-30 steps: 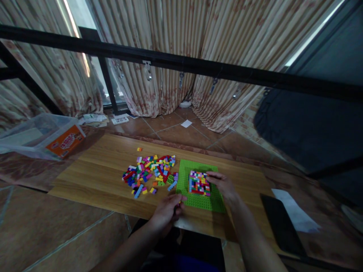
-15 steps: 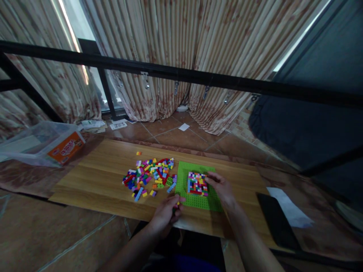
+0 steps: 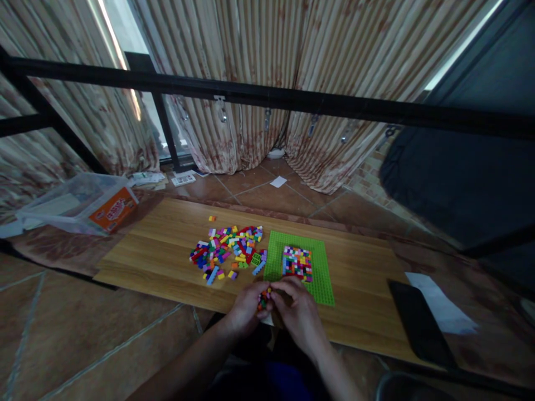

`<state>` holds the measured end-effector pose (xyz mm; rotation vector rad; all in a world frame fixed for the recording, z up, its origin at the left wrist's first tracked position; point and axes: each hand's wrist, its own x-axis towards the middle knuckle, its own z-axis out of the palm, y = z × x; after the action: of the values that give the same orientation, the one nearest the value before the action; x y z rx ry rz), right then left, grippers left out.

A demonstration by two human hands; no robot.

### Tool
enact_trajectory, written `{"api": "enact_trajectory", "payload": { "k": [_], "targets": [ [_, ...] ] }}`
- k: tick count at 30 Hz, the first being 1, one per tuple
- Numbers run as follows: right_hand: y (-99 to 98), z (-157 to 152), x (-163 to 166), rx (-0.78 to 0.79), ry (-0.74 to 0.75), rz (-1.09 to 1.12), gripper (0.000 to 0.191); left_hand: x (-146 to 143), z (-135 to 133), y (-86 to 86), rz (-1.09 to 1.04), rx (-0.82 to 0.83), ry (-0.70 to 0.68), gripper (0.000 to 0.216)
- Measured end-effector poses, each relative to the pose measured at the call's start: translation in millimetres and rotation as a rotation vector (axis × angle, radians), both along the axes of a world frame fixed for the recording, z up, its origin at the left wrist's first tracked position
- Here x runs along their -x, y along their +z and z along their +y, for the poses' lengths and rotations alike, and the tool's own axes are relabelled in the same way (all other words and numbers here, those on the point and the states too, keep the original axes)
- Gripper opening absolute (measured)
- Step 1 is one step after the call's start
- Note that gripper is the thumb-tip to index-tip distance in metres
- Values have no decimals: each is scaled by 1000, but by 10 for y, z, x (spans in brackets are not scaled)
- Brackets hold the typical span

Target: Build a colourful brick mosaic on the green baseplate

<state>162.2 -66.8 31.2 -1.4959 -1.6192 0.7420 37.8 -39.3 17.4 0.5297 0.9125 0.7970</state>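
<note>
Change noted: the right hand (image 3: 298, 312) is away from the right edge of the brick block (image 3: 297, 263), where its fingers were half a second ago, and now meets the left hand (image 3: 246, 307). Left fingers are curled round a few small bricks (image 3: 263, 301); right thumb and forefinger come together at that same cluster (whether they pinch one piece, I cannot tell at this scale).

Implication, as judged: attention is on the handful, and the block is left unattended. The block sits just beyond the right fingertips, on the green baseplate (image 3: 322, 278), its top a patchwork of many colours. The right fingers overlap the plate's near edge in view; contact unclear. The loose bricks (image 3: 225, 246) lie spread on the wooden table (image 3: 359, 278), beyond the left fingers and to their left.

Writing: the clear bin (image 3: 77, 221), far to the left of the fingers, bears an orange label (image 3: 113, 209) with pale lettering, too blurred to read. A printed card (image 3: 183, 181) on the floor well beyond the left fingers shows dark marks, also illegible. No brand legible.
</note>
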Motion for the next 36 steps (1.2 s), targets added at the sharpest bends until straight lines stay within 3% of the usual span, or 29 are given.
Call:
{"api": "enact_trajectory", "payload": {
  "k": [7,16,20,25,30,36],
  "targets": [
    [-17,27,32,-22,-10,-149,20,-3,-3,-17,64,-130,-44,23],
    [-106,23,54,-84,4,-206,22,-18,11,-79,49,-25,-26,39],
    [-62,20,40,-78,-22,-131,22,-8,-1,-48,50,-22,-20,44],
    [29,141,-278,-128,-228,14,22,14,1,-36,39,-22,-64,46],
    [-73,386,-750,-104,-410,-2,28,30,15,-65,33,1,-73,41],
    [-265,591,-941,-27,-437,-25,34,34,9,-42,38,24,-74,38]
  ]
}}
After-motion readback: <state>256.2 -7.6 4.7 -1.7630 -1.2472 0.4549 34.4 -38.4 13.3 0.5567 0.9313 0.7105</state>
